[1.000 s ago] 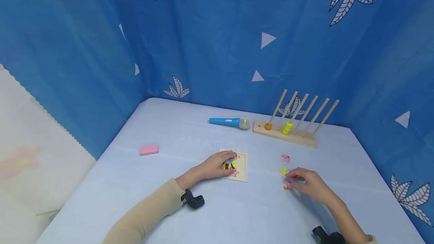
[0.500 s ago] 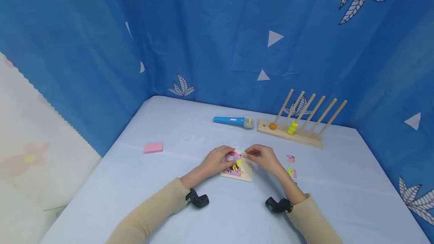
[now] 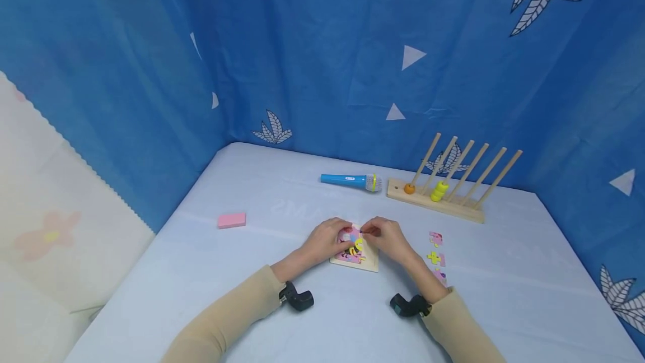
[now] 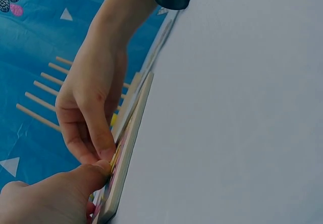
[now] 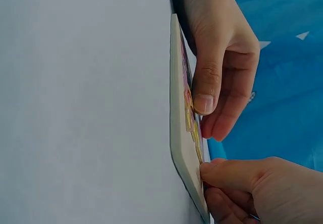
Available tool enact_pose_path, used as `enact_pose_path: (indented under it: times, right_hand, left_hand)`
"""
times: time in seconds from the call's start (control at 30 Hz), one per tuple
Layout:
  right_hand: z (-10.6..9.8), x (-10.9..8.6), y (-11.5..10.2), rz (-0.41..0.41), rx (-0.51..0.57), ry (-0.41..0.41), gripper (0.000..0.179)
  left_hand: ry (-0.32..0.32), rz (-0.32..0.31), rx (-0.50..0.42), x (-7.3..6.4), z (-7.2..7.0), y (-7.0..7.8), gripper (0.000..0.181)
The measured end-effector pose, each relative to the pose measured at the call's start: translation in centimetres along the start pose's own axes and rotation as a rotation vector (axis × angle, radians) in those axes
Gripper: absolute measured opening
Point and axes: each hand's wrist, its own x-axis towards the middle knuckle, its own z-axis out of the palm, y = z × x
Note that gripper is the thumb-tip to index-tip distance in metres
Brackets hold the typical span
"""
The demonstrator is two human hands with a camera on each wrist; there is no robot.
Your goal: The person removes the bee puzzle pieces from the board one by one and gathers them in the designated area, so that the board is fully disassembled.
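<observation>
Between the two hands [image 3: 326, 241] [image 3: 389, 240] lies the wooden bee puzzle [image 3: 372, 257].

Plain beige long sleeves [image 3: 234, 311], lightly creased; black, rounded wrist cameras [image 3: 300, 299]; bare hands [image 3: 325, 240]

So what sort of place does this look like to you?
Probably a small play or filming corner: blue patterned curtains wall in a pale tabletop, and the toy-like things there include a bee puzzle, a blue microphone and a pegged wooden rack.
</observation>
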Motion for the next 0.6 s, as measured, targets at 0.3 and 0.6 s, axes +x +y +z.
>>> enact_pose_path:
  times: [0.3, 0.6]
  right_hand:
    - [0.37, 0.09, 0.58, -0.068, -0.012, 0.018, 0.012]
    - [0.05, 0.13, 0.12, -0.087, -0.086, 0.04, 0.012]
  left_hand:
    - [-0.001, 0.003, 0.011, -0.04, -0.11, 0.11, 0.046]
    - [0.002, 0.017, 0.029, 0.04, -0.09, 0.12, 0.047]
